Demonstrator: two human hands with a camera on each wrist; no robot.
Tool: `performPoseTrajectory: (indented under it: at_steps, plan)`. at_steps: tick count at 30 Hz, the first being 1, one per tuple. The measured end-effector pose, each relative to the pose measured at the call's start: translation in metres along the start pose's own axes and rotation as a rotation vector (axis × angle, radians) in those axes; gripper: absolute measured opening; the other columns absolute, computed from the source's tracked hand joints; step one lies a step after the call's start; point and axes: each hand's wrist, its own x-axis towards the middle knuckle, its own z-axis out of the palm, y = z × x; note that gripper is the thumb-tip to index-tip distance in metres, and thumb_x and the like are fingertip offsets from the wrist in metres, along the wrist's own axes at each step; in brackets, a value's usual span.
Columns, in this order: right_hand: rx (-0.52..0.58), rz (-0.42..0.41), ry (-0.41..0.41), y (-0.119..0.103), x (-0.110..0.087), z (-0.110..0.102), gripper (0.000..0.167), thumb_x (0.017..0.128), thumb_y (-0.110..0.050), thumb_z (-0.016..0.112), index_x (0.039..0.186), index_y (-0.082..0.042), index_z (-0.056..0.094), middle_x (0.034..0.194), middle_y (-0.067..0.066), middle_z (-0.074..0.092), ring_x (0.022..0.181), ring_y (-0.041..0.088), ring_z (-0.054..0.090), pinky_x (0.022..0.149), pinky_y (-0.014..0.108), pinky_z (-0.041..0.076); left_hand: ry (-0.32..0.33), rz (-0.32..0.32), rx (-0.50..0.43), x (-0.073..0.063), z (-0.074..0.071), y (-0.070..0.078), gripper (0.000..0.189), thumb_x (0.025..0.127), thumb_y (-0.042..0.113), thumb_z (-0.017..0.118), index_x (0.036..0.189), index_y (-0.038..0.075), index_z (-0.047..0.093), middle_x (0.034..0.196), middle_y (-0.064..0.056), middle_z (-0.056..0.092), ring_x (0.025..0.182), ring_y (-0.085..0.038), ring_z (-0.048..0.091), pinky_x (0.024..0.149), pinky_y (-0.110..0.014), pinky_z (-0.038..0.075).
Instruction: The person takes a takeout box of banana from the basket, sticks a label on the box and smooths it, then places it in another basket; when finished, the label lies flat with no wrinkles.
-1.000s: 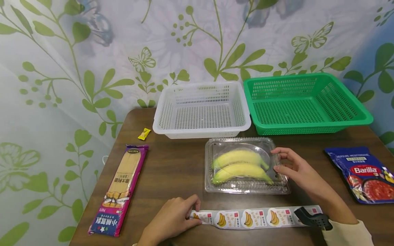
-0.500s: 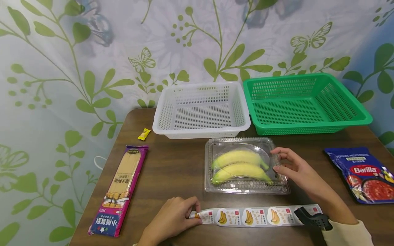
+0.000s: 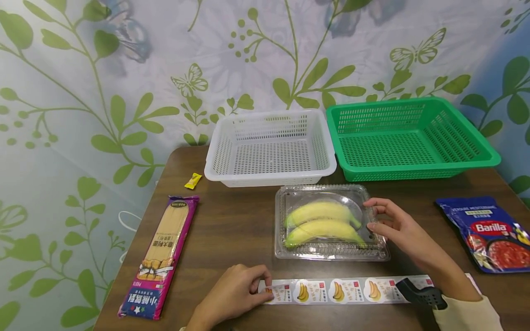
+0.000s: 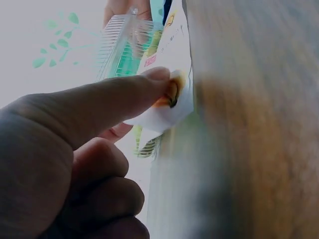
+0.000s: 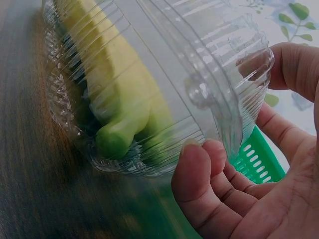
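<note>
In the head view a clear plastic clamshell box (image 3: 285,193) lies on the table with two green-tipped bananas (image 3: 325,230) inside. My right hand (image 3: 399,227) holds the box's right side; the right wrist view shows its thumb and fingers curled about the ribbed edge. Below the box runs a strip of banana stickers (image 3: 319,292). My left hand (image 3: 232,292) pinches the strip's left end between thumb and forefinger, as the left wrist view also shows, with the other fingers curled under. Part of the strip is hidden under the right wrist's strap.
Behind the box stand a white basket (image 3: 271,177) and a green basket (image 3: 418,168). At left lie a pasta packet (image 3: 161,257) and a small yellow wrapped piece (image 3: 192,180). A blue Barilla pouch (image 3: 488,234) lies at right on the wooden table (image 3: 232,220).
The sticker strip has slid slightly to the right, and its right end now shows beyond my right forearm. My right hand and the box have stayed put.
</note>
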Motion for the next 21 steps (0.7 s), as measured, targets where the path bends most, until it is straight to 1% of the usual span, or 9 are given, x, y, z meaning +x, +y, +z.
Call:
performPoseTrajectory:
  at_steps: [3,6,9,12,14,17,19,21]
  plan:
    - [-0.003,0.008,0.002,0.000,0.000,0.000,0.045,0.105,-0.017,0.060,0.146,-0.015,0.043,0.128,0.011,0.042,0.101,0.020,0.059,0.070,0.036,0.049,0.012,0.015,-0.007,0.000,0.000,0.000,0.019,0.086,0.024,0.084,0.087,0.026,0.065,0.061,0.022,0.032,0.053,0.012,0.025,0.048,-0.010,0.022]
    - [-0.001,0.009,0.002,0.000,0.000,0.000,0.045,0.105,-0.017,0.059,0.147,-0.015,0.043,0.128,0.012,0.042,0.099,0.020,0.060,0.070,0.036,0.049,0.052,0.054,-0.006,0.001,0.000,-0.001,0.019,0.086,0.021,0.084,0.086,0.026,0.065,0.062,0.021,0.032,0.055,0.012,0.024,0.049,-0.010,0.021]
    - [0.000,0.009,0.004,0.000,0.000,0.000,0.045,0.105,-0.017,0.060,0.147,-0.015,0.043,0.127,0.013,0.042,0.098,0.021,0.061,0.069,0.035,0.049,0.093,0.107,-0.038,0.002,0.000,-0.002,0.020,0.088,0.018,0.083,0.087,0.027,0.065,0.067,0.017,0.038,0.060,0.009,0.031,0.053,-0.008,0.025]
    - [-0.006,0.000,0.009,0.001,0.000,0.000,0.045,0.105,-0.016,0.060,0.147,-0.016,0.044,0.128,0.011,0.042,0.099,0.019,0.060,0.070,0.034,0.049,0.124,0.167,-0.121,0.003,0.000,-0.002,0.019,0.089,0.016,0.081,0.090,0.026,0.065,0.074,0.011,0.047,0.067,0.003,0.041,0.058,-0.009,0.034]
    - [-0.001,-0.040,0.024,0.004,0.001,0.002,0.045,0.104,-0.013,0.060,0.146,-0.014,0.044,0.127,0.010,0.043,0.100,0.018,0.058,0.070,0.033,0.049,0.140,0.205,-0.178,0.003,-0.001,-0.002,0.019,0.090,0.014,0.081,0.092,0.025,0.066,0.077,0.008,0.048,0.068,0.000,0.044,0.058,-0.012,0.038]
    - [0.011,-0.139,0.057,0.012,0.005,0.005,0.044,0.103,-0.004,0.058,0.145,-0.009,0.046,0.125,0.008,0.046,0.097,0.015,0.057,0.067,0.031,0.048,0.159,0.243,-0.248,0.004,-0.001,-0.002,0.019,0.089,0.012,0.081,0.093,0.023,0.066,0.076,0.006,0.049,0.066,-0.001,0.044,0.054,-0.014,0.039]
    - [0.029,-0.204,0.075,0.017,0.006,0.008,0.044,0.103,0.001,0.056,0.145,-0.005,0.046,0.125,0.008,0.047,0.094,0.015,0.056,0.066,0.031,0.047,0.154,0.246,-0.290,0.003,-0.001,-0.002,0.018,0.089,0.013,0.081,0.094,0.024,0.067,0.076,0.006,0.048,0.066,-0.001,0.043,0.053,-0.014,0.038]
    - [0.047,-0.245,0.083,0.023,0.007,0.009,0.043,0.103,0.003,0.053,0.145,-0.003,0.046,0.124,0.007,0.047,0.090,0.015,0.057,0.065,0.032,0.047,0.147,0.245,-0.330,0.002,-0.002,-0.002,0.018,0.090,0.014,0.081,0.094,0.024,0.067,0.076,0.005,0.048,0.065,-0.001,0.042,0.052,-0.014,0.037]
